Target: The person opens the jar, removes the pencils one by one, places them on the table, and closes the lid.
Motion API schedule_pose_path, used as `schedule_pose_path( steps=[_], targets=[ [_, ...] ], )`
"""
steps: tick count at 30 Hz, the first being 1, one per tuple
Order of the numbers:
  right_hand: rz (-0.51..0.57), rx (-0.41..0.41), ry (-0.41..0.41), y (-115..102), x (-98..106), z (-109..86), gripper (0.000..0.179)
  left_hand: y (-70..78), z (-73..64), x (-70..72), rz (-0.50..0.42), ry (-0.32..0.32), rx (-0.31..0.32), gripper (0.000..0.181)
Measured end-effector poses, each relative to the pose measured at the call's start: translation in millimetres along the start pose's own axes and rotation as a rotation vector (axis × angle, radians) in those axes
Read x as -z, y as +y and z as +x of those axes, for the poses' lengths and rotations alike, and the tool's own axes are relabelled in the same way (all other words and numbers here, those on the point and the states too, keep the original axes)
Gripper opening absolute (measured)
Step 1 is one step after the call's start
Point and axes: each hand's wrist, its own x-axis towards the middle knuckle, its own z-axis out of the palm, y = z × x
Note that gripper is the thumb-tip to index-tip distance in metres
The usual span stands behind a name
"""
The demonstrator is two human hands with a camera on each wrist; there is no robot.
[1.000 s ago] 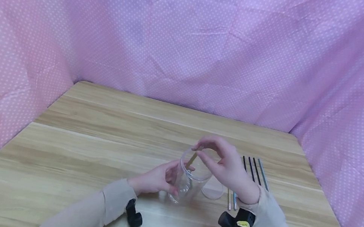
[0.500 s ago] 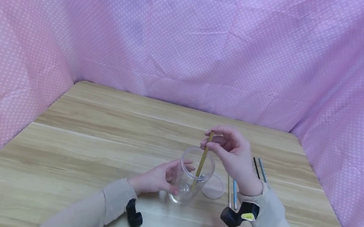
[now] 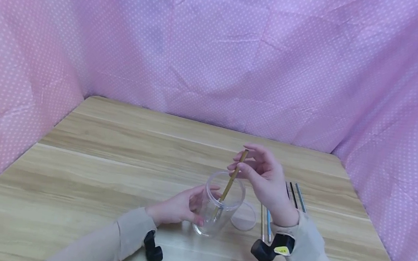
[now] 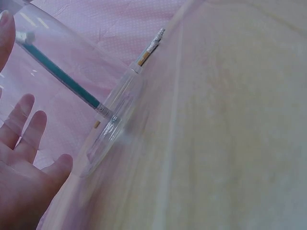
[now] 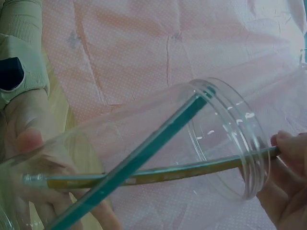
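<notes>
A clear plastic jar (image 3: pixel 210 224) with no lid on stands on the table in front of me. My left hand (image 3: pixel 180 207) holds its side, thumb in front and fingers behind. Over the mouth, my right hand (image 3: pixel 262 176) pinches a gold pencil (image 3: pixel 231 183) near its top end. The pencil slants down into the jar, and its silver ferrule end (image 5: pixel 36 179) shows deep inside in the right wrist view. A green pencil (image 5: pixel 144 151) also leans inside the jar, crossing the gold one in that view. The green pencil (image 4: pixel 62 75) reaches near the jar's base in the left wrist view.
A clear round lid (image 3: pixel 244 216) lies flat just right of the jar. Several pencils lie farther right, partly hidden under the right forearm, among them a blue pencil (image 3: pixel 268 226) and another gold pencil (image 3: pixel 262 222). Pink dotted cloth (image 3: pixel 217 62) walls the wooden table (image 3: pixel 112 153) on three sides.
My right hand has risen and shifted right, drawing the gold pencil's top above the rim. Over the last half second its lower part swung slightly left. My left hand stays on the jar.
</notes>
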Motion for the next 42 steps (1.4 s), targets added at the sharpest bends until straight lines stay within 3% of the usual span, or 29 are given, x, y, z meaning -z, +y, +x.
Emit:
schedule_pose_path(
  steps=[7, 11, 22, 26, 31, 36, 42],
  targets=[
    [0.070, 0.001, 0.191, 3, 2, 0.5, 0.041, -2.6, 0.6, -0.8, 0.000, -0.006, -0.026, 0.090],
    [0.102, 0.002, 0.253, 6, 5, 2.2, 0.038, -2.7, 0.7, -1.0, -0.001, 0.003, -0.029, 0.090],
    [0.221, -0.100, 0.508, 12, 5, 7.3, 0.037, -2.8, -0.7, -0.5, -0.026, -0.006, -0.069, 0.088],
    [0.261, -0.084, 0.616, 12, 5, 12.0, 0.036, -1.7, -0.2, 0.0, -0.007, 0.004, -0.036, 0.089],
    [0.360, -0.063, 0.756, 14, 7, 18.6, 0.030, 0.3, -0.1, 1.8, -0.009, -0.005, -0.052, 0.089],
    [0.401, -0.148, 0.854, 19, 12, 20.5, 0.025, 0.1, -0.9, 2.0, -0.016, -0.014, -0.062, 0.086],
    [0.451, -0.278, 0.879, 22, 18, 19.8, 0.023, 0.5, 0.7, 1.0, -0.029, -0.024, -0.058, 0.090]
  ],
)
